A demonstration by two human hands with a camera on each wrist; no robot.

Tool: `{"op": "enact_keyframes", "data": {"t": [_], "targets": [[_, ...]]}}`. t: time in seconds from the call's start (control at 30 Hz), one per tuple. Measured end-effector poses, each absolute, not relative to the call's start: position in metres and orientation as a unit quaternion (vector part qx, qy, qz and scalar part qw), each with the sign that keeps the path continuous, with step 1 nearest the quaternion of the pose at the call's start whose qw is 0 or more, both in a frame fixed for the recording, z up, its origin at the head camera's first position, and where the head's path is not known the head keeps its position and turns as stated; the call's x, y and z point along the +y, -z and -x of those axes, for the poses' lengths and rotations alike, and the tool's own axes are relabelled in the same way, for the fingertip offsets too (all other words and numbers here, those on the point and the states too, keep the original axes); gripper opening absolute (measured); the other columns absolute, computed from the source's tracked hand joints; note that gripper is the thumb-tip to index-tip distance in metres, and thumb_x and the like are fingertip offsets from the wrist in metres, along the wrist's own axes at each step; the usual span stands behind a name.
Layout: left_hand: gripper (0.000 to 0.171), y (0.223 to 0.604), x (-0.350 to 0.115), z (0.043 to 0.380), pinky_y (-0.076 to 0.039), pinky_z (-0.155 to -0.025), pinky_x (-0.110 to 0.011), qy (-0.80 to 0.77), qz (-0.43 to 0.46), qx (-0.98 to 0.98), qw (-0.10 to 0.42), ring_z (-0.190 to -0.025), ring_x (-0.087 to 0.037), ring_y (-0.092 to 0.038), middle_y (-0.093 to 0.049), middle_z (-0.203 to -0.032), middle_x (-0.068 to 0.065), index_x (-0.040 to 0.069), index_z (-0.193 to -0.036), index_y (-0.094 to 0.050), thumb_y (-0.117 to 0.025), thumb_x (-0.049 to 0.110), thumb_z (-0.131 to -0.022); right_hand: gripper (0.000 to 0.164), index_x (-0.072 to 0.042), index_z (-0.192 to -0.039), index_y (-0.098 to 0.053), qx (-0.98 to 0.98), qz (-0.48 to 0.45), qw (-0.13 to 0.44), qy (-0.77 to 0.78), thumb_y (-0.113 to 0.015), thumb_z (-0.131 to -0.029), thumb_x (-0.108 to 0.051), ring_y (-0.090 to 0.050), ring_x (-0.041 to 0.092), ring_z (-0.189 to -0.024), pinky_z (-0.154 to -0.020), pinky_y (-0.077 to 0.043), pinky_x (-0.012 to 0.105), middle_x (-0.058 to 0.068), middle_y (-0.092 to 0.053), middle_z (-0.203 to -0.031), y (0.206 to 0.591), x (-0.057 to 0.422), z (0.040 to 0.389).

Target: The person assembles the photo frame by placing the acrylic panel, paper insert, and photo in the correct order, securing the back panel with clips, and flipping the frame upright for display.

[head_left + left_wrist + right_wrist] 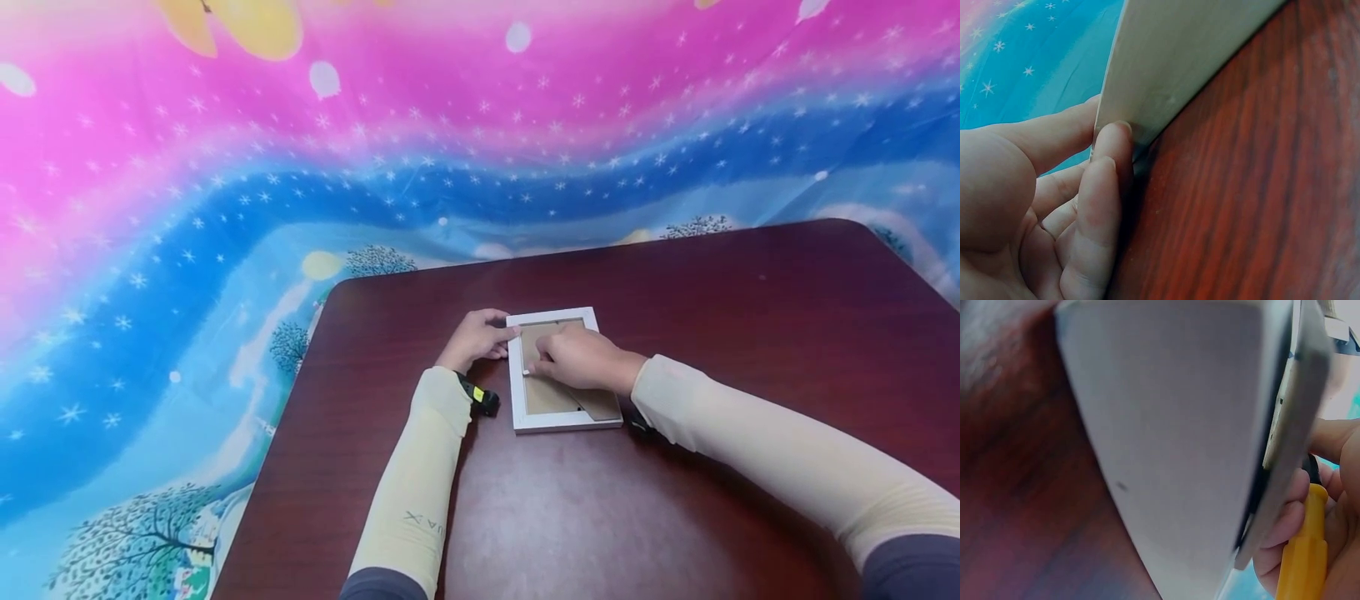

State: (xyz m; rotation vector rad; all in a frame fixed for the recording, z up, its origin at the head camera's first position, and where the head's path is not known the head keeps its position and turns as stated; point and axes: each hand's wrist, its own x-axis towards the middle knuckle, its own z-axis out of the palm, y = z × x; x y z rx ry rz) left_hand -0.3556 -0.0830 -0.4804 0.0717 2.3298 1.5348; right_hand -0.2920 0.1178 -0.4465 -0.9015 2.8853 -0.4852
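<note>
A white picture frame [516, 392] lies face down on the table, its brown backing board [547, 395] upward. The stand flap [602, 406] shows at the lower right of the board, partly covered by a forearm. At the frame's left side, my left hand [476, 340] grips the edge, thumb on top and fingertips against the outer side [1166, 69]. My right hand [581, 358] is over the backing, its fingers curled round a yellow-handled screwdriver [1304, 559]. The screwdriver's tip is hidden. In the right wrist view, the frame's side wall [1166, 425] fills the middle.
The dark red-brown wooden table [720, 308] extends round the frame on all sides. A pink and blue patterned cloth [420, 108] hangs behind the table and down its left side. Each wrist wears a black device, and the left one [483, 400] sits beside the frame.
</note>
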Motion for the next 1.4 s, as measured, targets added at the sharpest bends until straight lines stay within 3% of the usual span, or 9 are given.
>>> {"op": "enact_keyframes", "data": {"t": [0.77,1.4], "targets": [[0.037,0.4806,-0.0809,0.3548,-0.057,-0.060,-0.031,-0.556,-0.027,0.813,0.170,-0.061,-0.018,-0.063,-0.065,-0.078,-0.011,0.009,-0.119,-0.063,-0.076,0.023,-0.088,0.039,-0.019,-0.064,-0.049,0.942,0.293,0.045,0.156,-0.066,-0.093,-0.037,-0.043,0.013,-0.052,-0.051,-0.037,0.029,-0.004,-0.045,-0.055,0.4436,0.1169,0.2920],[0.041,0.4821,-0.0834,0.3557,-0.057,-0.060,-0.031,-0.557,-0.023,0.812,0.176,-0.059,-0.017,-0.062,-0.065,-0.077,-0.012,0.007,-0.122,-0.061,-0.076,0.024,-0.087,0.038,-0.018,-0.064,-0.048,0.933,0.316,0.055,0.163,-0.066,-0.094,-0.033,-0.041,0.012,-0.050,-0.050,-0.036,0.028,-0.003,-0.043,-0.055,0.4459,0.1149,0.2951]]}}
